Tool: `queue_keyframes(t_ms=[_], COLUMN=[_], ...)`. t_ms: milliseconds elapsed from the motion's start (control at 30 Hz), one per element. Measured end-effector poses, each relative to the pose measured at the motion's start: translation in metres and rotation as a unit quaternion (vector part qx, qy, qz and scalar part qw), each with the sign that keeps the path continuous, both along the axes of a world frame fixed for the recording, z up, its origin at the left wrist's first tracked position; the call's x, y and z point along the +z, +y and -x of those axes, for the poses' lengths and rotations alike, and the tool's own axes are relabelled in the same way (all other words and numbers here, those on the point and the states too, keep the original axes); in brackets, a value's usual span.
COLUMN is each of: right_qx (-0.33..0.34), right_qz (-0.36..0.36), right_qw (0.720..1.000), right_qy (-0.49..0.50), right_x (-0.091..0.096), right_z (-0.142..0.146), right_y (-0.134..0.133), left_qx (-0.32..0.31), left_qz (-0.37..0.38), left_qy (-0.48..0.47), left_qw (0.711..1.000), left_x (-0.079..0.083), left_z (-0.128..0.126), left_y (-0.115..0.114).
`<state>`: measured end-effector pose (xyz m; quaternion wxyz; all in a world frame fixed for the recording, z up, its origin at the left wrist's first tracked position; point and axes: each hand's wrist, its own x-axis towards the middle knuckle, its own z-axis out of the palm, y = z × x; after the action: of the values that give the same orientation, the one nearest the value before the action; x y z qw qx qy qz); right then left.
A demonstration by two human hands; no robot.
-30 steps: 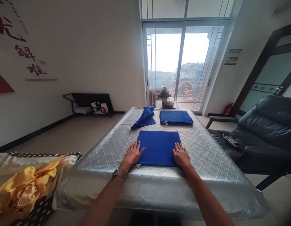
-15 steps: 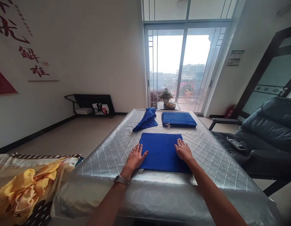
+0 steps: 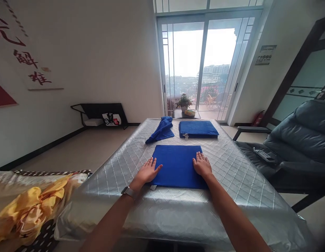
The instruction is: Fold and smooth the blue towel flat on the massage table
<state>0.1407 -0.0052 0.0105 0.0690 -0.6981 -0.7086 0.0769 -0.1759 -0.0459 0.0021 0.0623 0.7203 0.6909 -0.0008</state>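
Observation:
A blue towel (image 3: 177,166), folded into a flat rectangle with a small white tag at its near left corner, lies on a table with a silver quilted cover (image 3: 120,175). My left hand (image 3: 147,170) rests flat on the towel's left edge, fingers stretched and thumb out. On the right edge lies my right hand (image 3: 201,163), also flat with its fingers extended. Behind the towel sits a stack of folded blue towels (image 3: 198,128) with a white tag in front. To the left of that stack is a crumpled blue towel (image 3: 161,130).
A dark armchair (image 3: 285,154) stands close to the table's right side, with a grey device (image 3: 264,155) on its seat. At lower left, yellow fabric (image 3: 31,210) lies on a covered surface. A potted plant (image 3: 184,101) is beyond the table's far end, before the sliding glass door.
The view has shifted slightly. My left hand has slid a little outward and toward me along the towel's left edge; my right hand stays on the right edge.

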Motion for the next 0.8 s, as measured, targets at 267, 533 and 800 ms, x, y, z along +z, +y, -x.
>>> queue_keyframes(t_ms=[267,533,800], right_qx=[0.002,0.020,0.003], right_qz=[-0.006,-0.013,-0.008], right_qw=[1.000,0.999,1.000], right_qy=[-0.005,-0.031,-0.006], right_x=[-0.001,-0.006,-0.003], right_z=[-0.001,-0.004,-0.001], right_y=[-0.001,0.000,0.001], left_qx=[-0.110,-0.144,0.023], left_qz=[-0.083,-0.066,-0.068], left_qy=[-0.021,-0.086,-0.034], left_qw=[0.990,0.984,0.997], left_x=[0.022,-0.002,-0.004], left_z=[-0.124,-0.188,-0.065], left_y=[0.029,0.050,0.050])
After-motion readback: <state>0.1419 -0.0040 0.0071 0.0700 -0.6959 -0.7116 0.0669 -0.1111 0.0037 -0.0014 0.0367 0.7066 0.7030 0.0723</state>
